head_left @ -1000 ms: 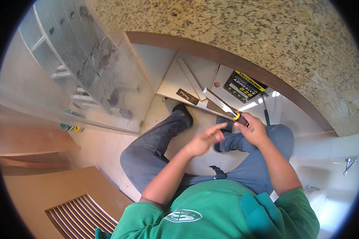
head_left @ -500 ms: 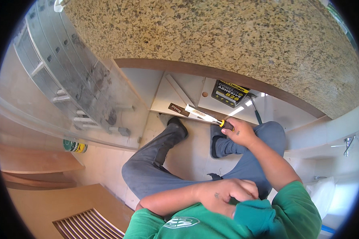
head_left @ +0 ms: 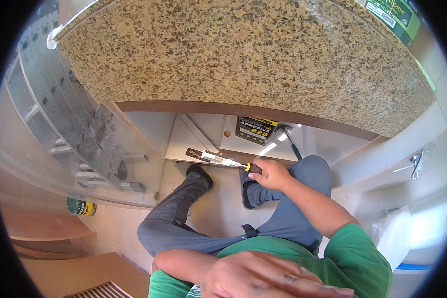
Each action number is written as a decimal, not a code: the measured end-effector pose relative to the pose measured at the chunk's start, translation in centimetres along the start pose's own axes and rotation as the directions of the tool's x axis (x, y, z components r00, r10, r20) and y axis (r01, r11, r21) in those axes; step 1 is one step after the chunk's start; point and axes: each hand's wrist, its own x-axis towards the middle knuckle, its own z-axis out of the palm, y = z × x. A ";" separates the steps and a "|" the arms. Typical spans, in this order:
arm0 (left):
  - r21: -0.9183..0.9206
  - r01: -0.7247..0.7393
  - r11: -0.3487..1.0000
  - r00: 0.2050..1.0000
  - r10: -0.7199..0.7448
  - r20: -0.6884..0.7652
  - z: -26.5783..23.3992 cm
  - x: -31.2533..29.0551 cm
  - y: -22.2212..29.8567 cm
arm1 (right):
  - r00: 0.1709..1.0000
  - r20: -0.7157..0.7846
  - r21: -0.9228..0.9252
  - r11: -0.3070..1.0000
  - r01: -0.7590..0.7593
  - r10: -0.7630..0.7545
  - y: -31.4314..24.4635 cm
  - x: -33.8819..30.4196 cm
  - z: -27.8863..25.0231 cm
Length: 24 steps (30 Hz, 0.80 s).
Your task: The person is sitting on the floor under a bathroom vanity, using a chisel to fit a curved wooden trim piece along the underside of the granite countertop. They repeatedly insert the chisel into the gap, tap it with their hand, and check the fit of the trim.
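My right hand [head_left: 269,174] is wrapped round the black and yellow handle of a chisel [head_left: 222,159]. Its wide, bright blade points left, in front of the open cabinet under the counter. Low in the view and close to my chest, my left hand [head_left: 256,275] lies with fingers stretched toward the right. Nothing shows in it, though its lower side is cut off, and pale smudges mark the fingers. Just beyond the blade tip, a dark brown labelled piece [head_left: 197,154] lies by the cabinet's front edge.
Inside the cabinet stand a black and yellow adhesive can [head_left: 256,130], a hammer [head_left: 289,139] and a pale strip [head_left: 198,132]. The granite countertop [head_left: 243,54] overhangs them. A folded metal ladder [head_left: 59,99] is at left, near a green and yellow tin [head_left: 81,206]. A metal tap [head_left: 416,164] is at right.
My left hand has let go of the green shirt cloth it was pinching and moved down, fingers now stretched. My view has shifted; the chisel stays in my right hand.
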 end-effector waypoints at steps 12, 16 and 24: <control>-0.192 0.293 0.937 0.948 -0.310 -0.068 0.5 2.1 -0.1 | 0.999 -0.040 0.050 0.998 0.039 -0.037 0.4 0.1 0.8; 0.030 -0.080 0.996 0.985 0.084 -0.152 0.9 1.6 0.3 | 0.999 0.037 -0.003 1.000 -0.027 0.027 0.7 -0.2 0.1; -0.018 0.119 0.993 0.972 -0.121 -0.202 1.2 0.3 -0.7 | 0.996 -0.027 0.034 0.996 0.087 -0.086 0.4 0.4 0.4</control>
